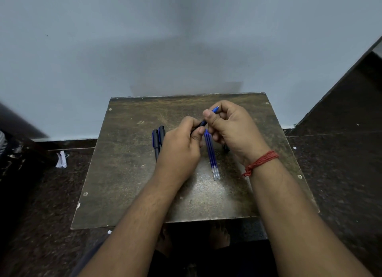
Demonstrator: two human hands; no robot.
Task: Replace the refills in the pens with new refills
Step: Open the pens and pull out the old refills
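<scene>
Between my two hands, raised a little above the worn wooden table (pixel 128 183), I hold a blue pen (pixel 203 122) slanting up and away to the right. My left hand (pixel 179 150) has its fingers curled round the pen's dark lower end, thumb pressed against it, while my right hand (pixel 231 128) pinches the upper part between thumb and fingers, so that the blue tip end pokes out just past my right fingertips. Directly below the gap between my hands, a few blue refills (pixel 211 154) lie side by side on the table, touching one another, their clear ends pointing back toward me and their far ends tucked under my right thumb. Just left of my left hand, two dark capped pens (pixel 158 140) lie close together, partly hidden by that hand. Something small and dark (pixel 227 148) peeks out beneath my right palm; I cannot tell what it is. A red thread band (pixel 261 162) circles my right wrist. Off to the far left of my left forearm, a scrap of white paper (pixel 61 159) lies on the dark floor (pixel 341 173).
</scene>
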